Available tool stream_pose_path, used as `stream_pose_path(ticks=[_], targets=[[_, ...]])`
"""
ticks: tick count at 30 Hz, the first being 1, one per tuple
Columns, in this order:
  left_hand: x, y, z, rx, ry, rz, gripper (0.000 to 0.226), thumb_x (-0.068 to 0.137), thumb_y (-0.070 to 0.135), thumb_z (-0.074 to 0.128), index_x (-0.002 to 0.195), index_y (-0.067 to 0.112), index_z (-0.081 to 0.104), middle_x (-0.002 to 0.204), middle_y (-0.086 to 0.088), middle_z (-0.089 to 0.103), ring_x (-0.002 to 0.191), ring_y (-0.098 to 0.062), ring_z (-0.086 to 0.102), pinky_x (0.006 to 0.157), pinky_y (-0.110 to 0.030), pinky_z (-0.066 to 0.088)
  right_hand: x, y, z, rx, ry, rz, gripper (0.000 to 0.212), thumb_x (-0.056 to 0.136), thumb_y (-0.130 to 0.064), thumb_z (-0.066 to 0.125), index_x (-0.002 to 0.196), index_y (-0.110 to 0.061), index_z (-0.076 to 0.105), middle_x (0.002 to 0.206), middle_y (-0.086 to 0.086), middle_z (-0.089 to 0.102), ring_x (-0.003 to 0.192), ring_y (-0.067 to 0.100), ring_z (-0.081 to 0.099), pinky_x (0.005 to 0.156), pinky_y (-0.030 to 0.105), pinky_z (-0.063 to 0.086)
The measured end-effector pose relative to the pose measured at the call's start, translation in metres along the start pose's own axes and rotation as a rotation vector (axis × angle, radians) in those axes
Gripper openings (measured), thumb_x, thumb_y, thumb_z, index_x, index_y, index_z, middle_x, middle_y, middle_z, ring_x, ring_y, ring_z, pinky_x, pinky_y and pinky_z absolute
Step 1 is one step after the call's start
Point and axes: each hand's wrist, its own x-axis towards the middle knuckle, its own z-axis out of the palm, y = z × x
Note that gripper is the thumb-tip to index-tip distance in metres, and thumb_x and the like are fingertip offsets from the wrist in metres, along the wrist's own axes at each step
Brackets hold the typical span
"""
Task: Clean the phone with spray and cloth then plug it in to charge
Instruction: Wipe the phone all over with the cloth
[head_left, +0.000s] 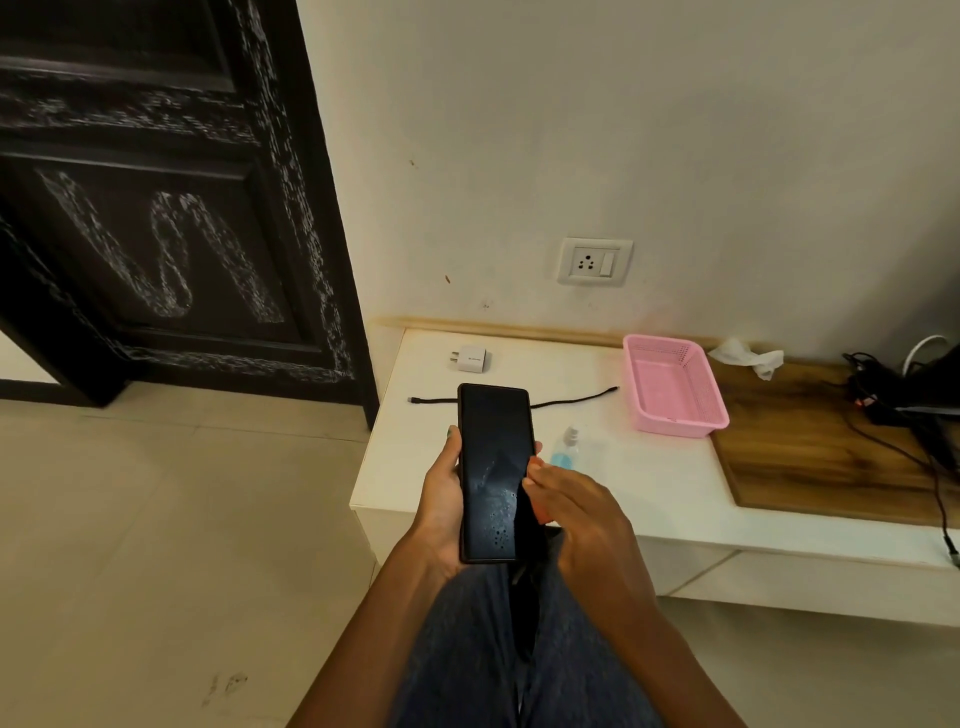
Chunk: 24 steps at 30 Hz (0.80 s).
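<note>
My left hand (441, 499) holds a black phone (493, 467) upright over my lap, its dark screen dotted with spray droplets near the bottom. My right hand (576, 514) presses a dark cloth (525, 587) against the phone's lower right edge, and the cloth's end hangs down between my knees. A small clear spray bottle (566, 449) with blue liquid lies on the white shelf (649, 488) just behind my right hand. A white charger adapter (471, 358) and a black cable (576, 399) lie farther back. A wall socket (594, 261) sits above them.
A pink plastic basket (675, 387) stands on the shelf to the right, with a crumpled tissue (748, 356) behind it. A wooden board (810, 457) and tangled black cables (883, 405) fill the right end. A dark door (156, 208) is at left, tiled floor below.
</note>
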Motion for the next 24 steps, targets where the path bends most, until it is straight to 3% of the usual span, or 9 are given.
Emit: stream_pose_path(ticks=[3, 6, 8, 12, 18, 21, 24], targets=[[0.001, -0.001, 0.0, -0.04, 0.003, 0.017, 0.071, 0.076, 0.063, 0.045, 0.101, 0.004, 0.074, 0.106, -0.015, 0.062, 0.086, -0.025, 0.056, 0.083, -0.037, 0.046, -0.011, -0.004, 0.003, 0.032, -0.031, 0.038, 0.037, 0.064, 0.015, 0.075, 0.099, 0.003, 0.071, 0.107, 0.016, 0.069, 0.098, 0.031, 0.066, 0.081, 0.047, 0.055], [0.002, -0.003, 0.002, -0.045, 0.009, 0.013, 0.076, 0.079, 0.065, 0.043, 0.114, 0.002, 0.067, 0.105, -0.015, 0.062, 0.084, -0.024, 0.058, 0.081, -0.036, 0.047, -0.008, -0.005, 0.003, 0.02, -0.016, 0.043, 0.032, 0.067, 0.011, 0.068, 0.097, 0.003, 0.071, 0.104, 0.017, 0.069, 0.096, 0.032, 0.066, 0.079, 0.05, 0.055], [0.003, -0.004, 0.005, -0.015, 0.023, 0.0, 0.075, 0.078, 0.065, 0.044, 0.113, 0.003, 0.068, 0.104, -0.016, 0.065, 0.085, -0.024, 0.063, 0.079, -0.036, 0.052, -0.004, -0.009, 0.005, 0.024, -0.033, 0.042, 0.039, 0.062, 0.017, 0.074, 0.099, 0.003, 0.07, 0.106, 0.017, 0.069, 0.099, 0.032, 0.065, 0.082, 0.051, 0.053], [0.004, -0.007, 0.005, 0.074, 0.093, 0.01, 0.076, 0.088, 0.065, 0.036, 0.123, 0.003, 0.062, 0.122, -0.02, 0.063, 0.102, -0.029, 0.062, 0.094, -0.039, 0.047, -0.004, -0.023, 0.013, 0.09, -0.082, 0.018, 0.042, 0.065, 0.016, 0.071, 0.104, 0.0, 0.069, 0.112, 0.014, 0.067, 0.106, 0.029, 0.062, 0.088, 0.048, 0.05], [0.003, -0.004, 0.002, 0.01, 0.035, -0.01, 0.076, 0.087, 0.067, 0.035, 0.105, 0.004, 0.072, 0.101, -0.014, 0.069, 0.086, -0.025, 0.065, 0.075, -0.032, 0.056, -0.005, -0.007, 0.002, 0.084, -0.13, 0.062, 0.045, 0.065, 0.016, 0.076, 0.107, 0.0, 0.068, 0.113, 0.013, 0.066, 0.107, 0.028, 0.062, 0.089, 0.046, 0.052], [0.003, -0.003, 0.007, 0.002, 0.05, 0.002, 0.075, 0.087, 0.066, 0.036, 0.114, 0.002, 0.066, 0.105, -0.015, 0.064, 0.087, -0.024, 0.061, 0.072, -0.03, 0.056, -0.002, -0.006, 0.0, 0.051, -0.062, 0.081, 0.04, 0.064, 0.017, 0.075, 0.102, 0.003, 0.07, 0.108, 0.017, 0.068, 0.101, 0.031, 0.064, 0.084, 0.051, 0.053], [0.002, -0.003, 0.012, 0.028, 0.084, -0.008, 0.076, 0.087, 0.065, 0.039, 0.124, 0.002, 0.061, 0.113, -0.018, 0.064, 0.09, -0.027, 0.063, 0.079, -0.036, 0.054, 0.0, -0.019, 0.004, 0.029, -0.029, 0.054, 0.035, 0.069, 0.01, 0.063, 0.102, 0.0, 0.07, 0.108, 0.014, 0.069, 0.102, 0.028, 0.064, 0.087, 0.044, 0.05]])
